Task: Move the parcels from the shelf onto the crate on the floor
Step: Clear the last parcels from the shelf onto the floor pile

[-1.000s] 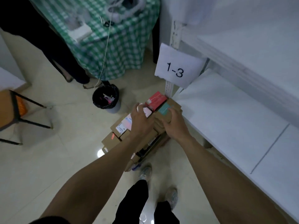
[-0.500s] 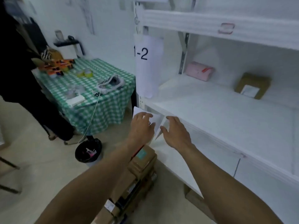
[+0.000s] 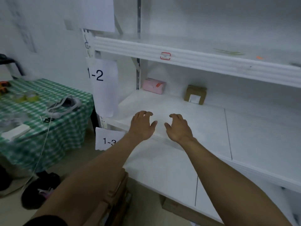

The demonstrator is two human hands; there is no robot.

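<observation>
1. A second ago your hands were down low on the pile of boxes by the floor. Now your left hand (image 3: 142, 126) and right hand (image 3: 178, 128) are up over the front of the shelf (image 3: 211, 121), beside the 1-2 sign (image 3: 102, 82).
2. Both hands are empty. The fingers are a little bent and loose, and they hold nothing. The hands are side by side with a gap between them.
3. This tells me you have let go of the last parcels. Only a bit of the pile (image 3: 117, 193) shows at the bottom, under your left arm. I cannot see the crate under it.
4. Two parcels are left on this shelf. The pink parcel (image 3: 154, 85) sits at the back, near the post. The brown parcel (image 3: 195, 94), with a white label, stands to its right against the back wall. Both are well away from your hands.
5. So the job is not done yet. I think you must reach far to the back next. The pink parcel looks a bit closer to your left hand.
</observation>
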